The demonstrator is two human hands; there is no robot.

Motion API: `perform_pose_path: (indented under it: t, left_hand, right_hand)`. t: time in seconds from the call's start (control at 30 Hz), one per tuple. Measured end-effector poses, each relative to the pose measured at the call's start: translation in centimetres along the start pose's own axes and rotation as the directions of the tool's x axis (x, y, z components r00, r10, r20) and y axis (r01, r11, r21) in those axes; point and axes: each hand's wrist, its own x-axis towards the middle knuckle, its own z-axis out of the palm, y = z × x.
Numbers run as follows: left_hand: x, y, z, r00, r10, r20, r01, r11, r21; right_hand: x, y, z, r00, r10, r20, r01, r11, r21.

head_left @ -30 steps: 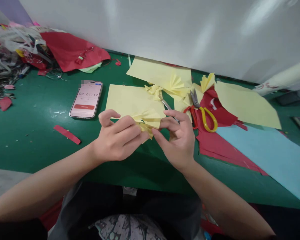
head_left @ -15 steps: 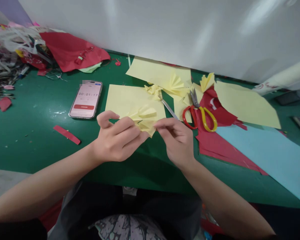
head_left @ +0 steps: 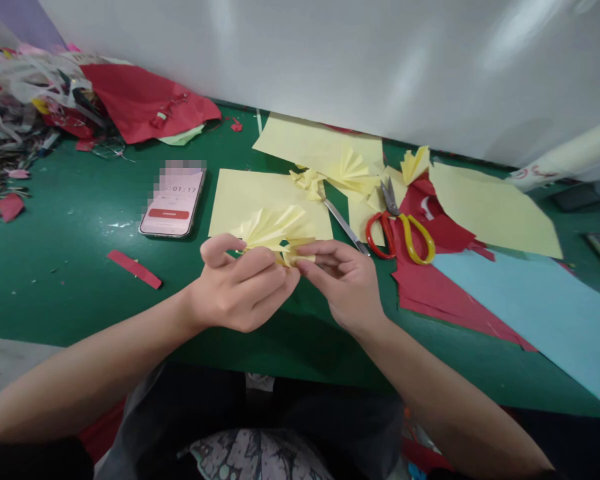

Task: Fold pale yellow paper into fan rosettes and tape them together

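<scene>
Between my hands is a pleated piece of yellow paper (head_left: 276,227), its folds fanned out toward the far side. My left hand (head_left: 243,277) is closed on its near left edge, the fingers curled and hiding part of it. With thumb and fingertips, my right hand (head_left: 345,277) pinches its right end, where the paper is bent over. A small dark gap shows through the paper between the two grips. Just beyond lies a flat yellow sheet (head_left: 240,193) on the green table (head_left: 80,267). Crumpled yellow paper (head_left: 307,181) rests at that sheet's far right corner.
Right of my hands lie scissors (head_left: 410,233) with red and yellow handles and a metal blade-like tool (head_left: 345,223). Red paper (head_left: 430,293) and a blue sheet (head_left: 535,300) extend further right. A phone (head_left: 173,207) and a red strip (head_left: 135,269) are on the left.
The pleated paper has turned and spread, showing more of its folds above my left hand. My right hand has shifted slightly left and bent the paper's right end.
</scene>
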Motion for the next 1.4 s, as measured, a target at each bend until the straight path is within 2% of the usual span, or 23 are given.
perform_pose_path:
  t: [0.2, 0.33, 0.53, 0.7, 0.93, 1.1, 1.23, 1.4]
  left_hand:
    - [-0.02, 0.17, -0.04, 0.997, 0.052, 0.049, -0.052, 0.999, -0.007]
    - [-0.11, 0.29, 0.00, 0.998, 0.037, 0.053, -0.037, 0.999, 0.010]
    - [-0.16, 0.32, 0.04, 0.999, 0.033, 0.039, -0.033, 0.999, -0.002]
    - [-0.25, 0.22, 0.11, 1.000, 0.000, 0.003, 0.000, 1.000, 0.010]
    - [-0.16, 0.21, 0.07, 1.000, -0.005, -0.006, 0.005, 1.000, 0.016]
    - [-0.10, 0.30, 0.04, 1.000, -0.014, 0.002, 0.014, 1.000, 0.018]
    - [-0.20, 0.32, 0.04, 1.000, -0.008, 0.012, 0.008, 1.000, -0.004]
    - [-0.19, 0.30, 0.00, 1.000, -0.006, 0.020, 0.006, 1.000, 0.006]
  right_hand:
    - [0.03, 0.20, 0.29, 0.998, 0.028, 0.060, -0.033, 0.995, 0.091]
    - [-0.01, 0.25, 0.34, 0.995, 0.060, 0.074, -0.069, 0.989, 0.133]
    - [-0.03, 0.86, 0.34, 0.997, 0.045, 0.065, -0.057, 0.981, 0.188]
    - [-0.19, 0.91, 0.53, 0.998, 0.033, 0.055, -0.041, 0.988, 0.150]
    - [-0.43, 0.52, 0.59, 0.999, 0.034, -0.042, -0.032, 0.998, 0.058]
    - [-0.69, 0.51, 0.52, 0.994, -0.090, -0.065, 0.085, 0.994, -0.070]
    - [-0.84, 0.29, 0.40, 0.984, -0.172, -0.038, 0.159, 0.962, -0.222]
    - [-0.93, 0.35, 0.49, 0.990, -0.139, -0.012, 0.135, 0.973, -0.186]
